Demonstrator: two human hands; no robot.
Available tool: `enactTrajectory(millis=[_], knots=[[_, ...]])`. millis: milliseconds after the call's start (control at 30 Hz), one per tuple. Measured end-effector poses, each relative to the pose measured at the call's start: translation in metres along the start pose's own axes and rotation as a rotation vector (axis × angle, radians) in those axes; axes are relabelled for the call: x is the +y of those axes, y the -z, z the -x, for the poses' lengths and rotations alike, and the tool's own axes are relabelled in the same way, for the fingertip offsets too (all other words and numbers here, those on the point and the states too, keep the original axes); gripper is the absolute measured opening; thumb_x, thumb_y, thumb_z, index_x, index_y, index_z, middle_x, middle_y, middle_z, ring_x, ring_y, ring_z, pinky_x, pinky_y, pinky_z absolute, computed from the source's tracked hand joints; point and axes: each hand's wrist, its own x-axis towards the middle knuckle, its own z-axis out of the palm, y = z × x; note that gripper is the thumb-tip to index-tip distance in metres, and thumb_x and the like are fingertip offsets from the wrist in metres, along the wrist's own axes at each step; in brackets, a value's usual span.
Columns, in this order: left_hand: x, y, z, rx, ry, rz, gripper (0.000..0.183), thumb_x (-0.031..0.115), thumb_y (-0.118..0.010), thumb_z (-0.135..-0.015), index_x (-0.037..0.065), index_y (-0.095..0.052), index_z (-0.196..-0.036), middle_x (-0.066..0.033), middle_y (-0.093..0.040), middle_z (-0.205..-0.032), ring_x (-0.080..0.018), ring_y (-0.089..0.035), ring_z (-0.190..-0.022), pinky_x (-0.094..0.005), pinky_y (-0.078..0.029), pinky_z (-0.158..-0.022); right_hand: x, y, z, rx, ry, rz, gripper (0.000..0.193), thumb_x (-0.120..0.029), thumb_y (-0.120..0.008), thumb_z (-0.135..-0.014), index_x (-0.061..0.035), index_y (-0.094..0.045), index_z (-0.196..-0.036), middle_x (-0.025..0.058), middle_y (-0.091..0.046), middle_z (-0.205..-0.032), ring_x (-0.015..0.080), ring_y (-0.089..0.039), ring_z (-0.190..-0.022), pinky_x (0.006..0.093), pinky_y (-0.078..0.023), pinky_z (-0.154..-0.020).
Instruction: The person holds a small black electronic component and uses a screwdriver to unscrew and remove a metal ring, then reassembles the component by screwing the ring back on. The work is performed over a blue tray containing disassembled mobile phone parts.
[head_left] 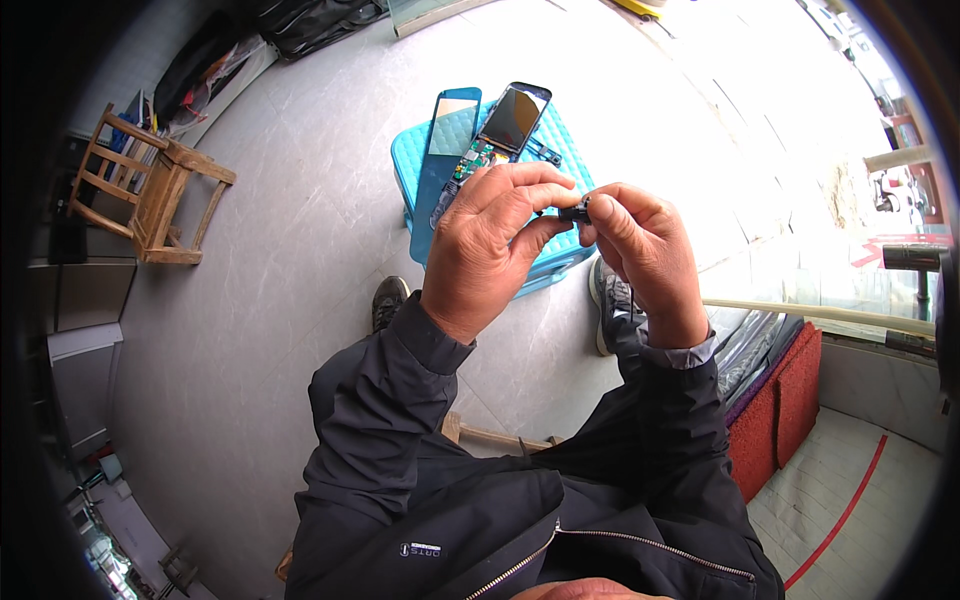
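Close together above a turquoise stool point(572, 130), my left hand point(490, 232) and my right hand point(645, 240) pinch a small black part point(574, 213) between their fingertips. The fingers partly cover it, so its exact kind cannot be made out. On the ribbed stool top, beyond my hands, lies an opened handheld device. A long blue front cover point(432, 185) rests at its left. A dark screen point(516, 118) in a black frame leans at the top, with a green circuit board point(482, 156) below it. Another small dark piece point(543, 151) lies to the right.
A wooden chair point(165, 200) stands at the left on the grey tiled floor point(270, 230). My shoes point(390, 300) flank the stool. At the right are red mats point(775, 410) with plastic-wrapped items, and a pale rail point(820, 312). Black bags point(315, 22) lie at the top left.
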Motion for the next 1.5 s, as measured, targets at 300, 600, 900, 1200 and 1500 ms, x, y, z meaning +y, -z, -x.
enactTrajectory(millis=[300,600,900,1200,1500], knots=[[0.001,0.001,-0.001,0.003,-0.059,-0.057,0.032,0.0,-0.085,-0.081,0.011,-0.076,-0.11,-0.0023,-0.076,-0.113,-0.0236,-0.07,-0.102,-0.0362,-0.057,-0.089,0.002,0.0,0.0,-0.021,-0.031,-0.025,0.044,-0.045,-0.067,-0.108,-0.0035,-0.072,-0.092,-0.0062,-0.058,-0.069,0.0,-0.043,-0.056,0.0196,-0.029,-0.049],[0.001,0.0,-0.001,0.015,-0.023,-0.038,0.033,-0.001,-0.085,-0.081,0.011,-0.077,-0.11,-0.0032,-0.076,-0.111,-0.0246,-0.071,-0.103,-0.0369,-0.057,-0.089,0.004,-0.001,0.0,-0.016,-0.026,-0.066,0.034,-0.035,-0.068,-0.108,-0.0025,-0.074,-0.103,-0.004,-0.065,-0.076,-0.0013,-0.044,-0.056,0.0178,-0.03,-0.048],[-0.004,0.006,0.003,-0.077,0.039,-0.059,0.027,-0.006,-0.079,-0.09,0.008,-0.076,-0.113,-0.007,-0.072,-0.121,-0.0193,-0.072,-0.108,-0.0308,-0.064,-0.085,0.003,-0.003,-0.001,-0.007,0.132,-0.044,0.034,-0.035,-0.076,-0.103,-0.0017,-0.078,-0.107,-0.0002,-0.071,-0.085,0.0015,-0.052,-0.064,0.019,-0.038,-0.055],[0.006,0.001,0.001,0.0,0.083,0.059,0.033,0.006,-0.086,-0.086,0.01,-0.078,-0.117,-0.0067,-0.073,-0.113,-0.0236,-0.072,-0.103,-0.0337,-0.06,-0.085,0.006,0.004,0.001,-0.04,0.007,-0.278,0.035,-0.037,-0.073,-0.105,-0.002,-0.076,-0.11,-0.0022,-0.069,-0.082,-0.0016,-0.047,-0.059,0.0169,-0.033,-0.05],[0.002,0.007,0.0,-0.073,0.011,0.036,0.03,0.018,-0.086,-0.091,0.014,-0.076,-0.118,-0.006,-0.072,-0.12,-0.0199,-0.07,-0.109,-0.0324,-0.06,-0.081,0.02,0.004,-0.004,-0.171,-0.049,-0.529,0.03,-0.026,-0.072,-0.106,-0.0014,-0.072,-0.124,-0.0032,-0.066,-0.083,0.0008,-0.047,-0.061,0.0175,-0.034,-0.054]])
